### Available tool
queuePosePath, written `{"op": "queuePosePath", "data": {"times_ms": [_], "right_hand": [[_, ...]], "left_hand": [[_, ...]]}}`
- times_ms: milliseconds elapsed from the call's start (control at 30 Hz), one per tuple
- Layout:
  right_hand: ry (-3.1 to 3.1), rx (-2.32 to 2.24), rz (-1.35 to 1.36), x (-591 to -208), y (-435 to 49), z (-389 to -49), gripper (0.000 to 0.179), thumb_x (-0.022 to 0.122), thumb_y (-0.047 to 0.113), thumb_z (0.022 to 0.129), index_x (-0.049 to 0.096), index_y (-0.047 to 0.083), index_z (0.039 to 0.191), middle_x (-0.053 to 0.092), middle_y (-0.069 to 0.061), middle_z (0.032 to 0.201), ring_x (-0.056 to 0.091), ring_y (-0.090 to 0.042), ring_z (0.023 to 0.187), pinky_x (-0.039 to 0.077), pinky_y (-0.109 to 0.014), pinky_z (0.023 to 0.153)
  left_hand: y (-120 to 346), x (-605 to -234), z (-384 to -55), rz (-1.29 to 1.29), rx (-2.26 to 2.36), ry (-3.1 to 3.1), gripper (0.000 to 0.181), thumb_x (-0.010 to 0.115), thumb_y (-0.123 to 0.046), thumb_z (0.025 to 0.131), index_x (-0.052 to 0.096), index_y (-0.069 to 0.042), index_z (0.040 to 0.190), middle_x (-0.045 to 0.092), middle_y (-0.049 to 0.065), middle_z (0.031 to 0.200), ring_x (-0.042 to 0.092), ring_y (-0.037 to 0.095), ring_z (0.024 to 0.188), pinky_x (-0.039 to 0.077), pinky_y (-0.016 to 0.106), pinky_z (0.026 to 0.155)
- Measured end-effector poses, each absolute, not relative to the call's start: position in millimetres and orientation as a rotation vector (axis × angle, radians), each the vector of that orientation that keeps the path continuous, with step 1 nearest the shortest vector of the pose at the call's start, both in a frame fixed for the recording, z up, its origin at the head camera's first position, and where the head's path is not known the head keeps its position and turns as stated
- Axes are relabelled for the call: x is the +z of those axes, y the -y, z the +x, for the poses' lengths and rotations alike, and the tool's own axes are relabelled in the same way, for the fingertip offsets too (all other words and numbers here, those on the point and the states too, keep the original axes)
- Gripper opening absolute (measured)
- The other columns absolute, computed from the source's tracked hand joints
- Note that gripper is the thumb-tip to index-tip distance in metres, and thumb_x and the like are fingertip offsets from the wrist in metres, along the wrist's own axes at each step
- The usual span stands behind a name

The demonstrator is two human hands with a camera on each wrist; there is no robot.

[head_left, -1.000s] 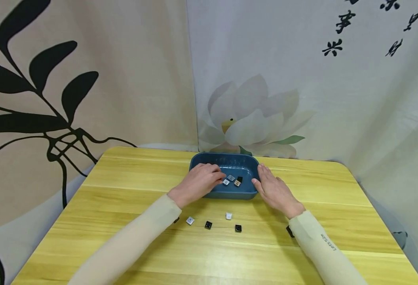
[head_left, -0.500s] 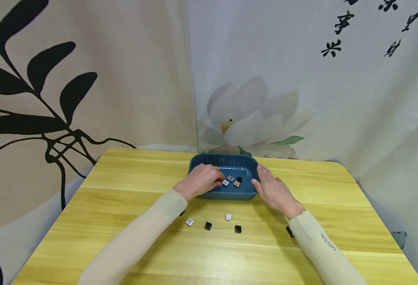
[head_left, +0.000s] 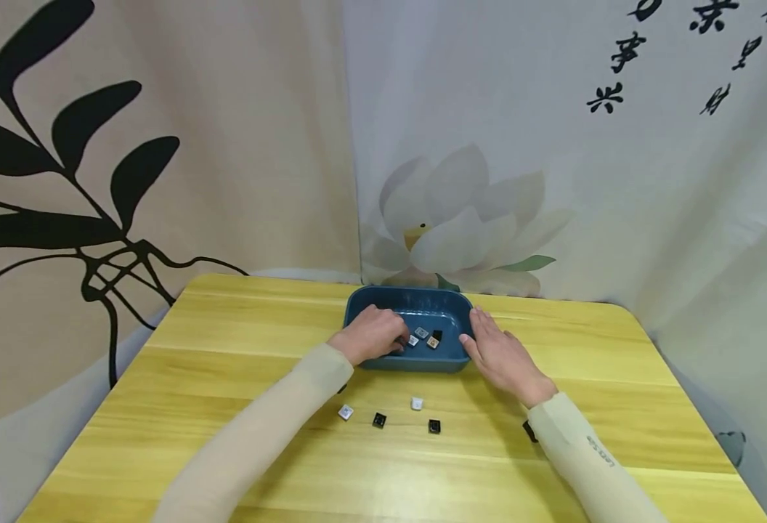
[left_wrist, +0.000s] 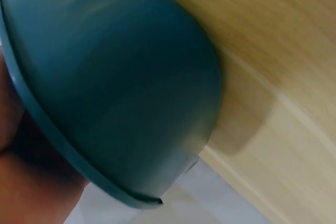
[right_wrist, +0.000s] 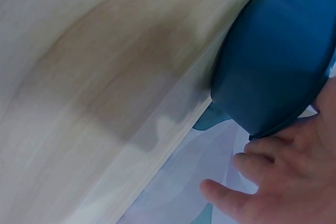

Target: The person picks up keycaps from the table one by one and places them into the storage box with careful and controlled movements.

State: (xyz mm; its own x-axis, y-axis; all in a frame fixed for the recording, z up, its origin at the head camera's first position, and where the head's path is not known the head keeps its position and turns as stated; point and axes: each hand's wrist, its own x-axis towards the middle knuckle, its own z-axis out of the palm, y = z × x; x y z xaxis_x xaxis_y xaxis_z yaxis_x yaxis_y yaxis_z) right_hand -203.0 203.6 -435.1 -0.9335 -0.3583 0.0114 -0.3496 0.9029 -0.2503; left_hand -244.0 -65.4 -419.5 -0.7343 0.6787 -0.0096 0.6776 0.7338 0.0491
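A dark blue rectangular tray (head_left: 455, 309) stands near the back of the table. Inside lie several small square pieces like keycaps, among them a white one (head_left: 421, 333), a black one (head_left: 437, 335) and a beige-topped one (head_left: 432, 343). My left hand (head_left: 372, 334) reaches over the tray's left side, fingers bent down beside these pieces; its fingertips are hidden, so whether it pinches one cannot be told. With fingers mostly straight, my right hand (head_left: 504, 359) rests against the tray's right rim. In the right wrist view, its fingers (right_wrist: 231, 195) spread at the tray's edge.
On the wooden table (head_left: 553, 465), before the tray, lie a white keycap (head_left: 417, 403), another white keycap (head_left: 346, 412), a black keycap (head_left: 380, 420) and another black keycap (head_left: 434, 426). Dark pieces sit partly behind both sleeves. A printed curtain (head_left: 279, 145) hangs behind the table.
The left hand has shifted slightly right and down within the tray, its fingers bending further down. The right hand stays at the rim. The head view has tilted up slightly.
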Motion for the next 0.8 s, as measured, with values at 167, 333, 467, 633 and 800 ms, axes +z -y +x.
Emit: {"op": "queuePosePath", "data": {"times_ms": [167,333,467,633,800], "right_hand": [[-3.042,-0.391,-0.575,-436.7,-203.4,-203.1,0.069,0.032,0.041,0.114,0.022,-0.010,0.160,0.021,-0.025,0.168,0.023,-0.042,0.154,0.030,-0.066,0.115],[-3.031,-0.389,-0.566,-436.7,-203.0,-202.0,0.068,0.033,0.040,0.114,0.021,-0.009,0.160,0.020,-0.024,0.168,0.022,-0.042,0.154,0.029,-0.065,0.116],[-3.030,-0.397,-0.562,-436.3,-202.9,-201.1,0.068,0.033,0.039,0.114,0.021,-0.009,0.160,0.020,-0.024,0.168,0.021,-0.041,0.155,0.029,-0.066,0.116],[-3.033,-0.402,-0.566,-436.4,-203.9,-200.8,0.068,0.033,0.040,0.114,0.021,-0.009,0.160,0.020,-0.024,0.168,0.021,-0.041,0.155,0.029,-0.066,0.116],[-3.028,-0.406,-0.577,-436.2,-204.8,-201.1,0.068,0.033,0.039,0.114,0.021,-0.009,0.160,0.020,-0.024,0.168,0.021,-0.041,0.155,0.029,-0.066,0.116]], "left_hand": [[70.2,-417.7,-242.9,1.123,0.132,-2.951,0.021,0.075,-0.029,0.097,0.082,-0.022,0.115,0.076,-0.005,0.114,0.071,0.014,0.101,0.055,0.034,0.080],[83.1,-412.5,-229.5,1.117,0.305,-2.994,0.029,0.070,-0.033,0.100,0.078,-0.017,0.124,0.070,0.003,0.131,0.065,0.022,0.120,0.051,0.046,0.102],[100.6,-411.0,-213.7,1.132,0.394,-3.056,0.040,0.064,-0.039,0.103,0.071,-0.015,0.135,0.060,0.007,0.146,0.053,0.027,0.137,0.040,0.054,0.113],[125.0,-411.2,-192.7,1.256,0.422,-3.103,0.049,0.064,-0.043,0.103,0.064,-0.015,0.143,0.048,0.011,0.158,0.041,0.033,0.147,0.036,0.058,0.115],[142.0,-415.0,-172.5,1.307,0.439,-3.074,0.059,0.068,-0.044,0.100,0.056,-0.017,0.151,0.036,0.011,0.165,0.032,0.036,0.152,0.032,0.064,0.116]]}}
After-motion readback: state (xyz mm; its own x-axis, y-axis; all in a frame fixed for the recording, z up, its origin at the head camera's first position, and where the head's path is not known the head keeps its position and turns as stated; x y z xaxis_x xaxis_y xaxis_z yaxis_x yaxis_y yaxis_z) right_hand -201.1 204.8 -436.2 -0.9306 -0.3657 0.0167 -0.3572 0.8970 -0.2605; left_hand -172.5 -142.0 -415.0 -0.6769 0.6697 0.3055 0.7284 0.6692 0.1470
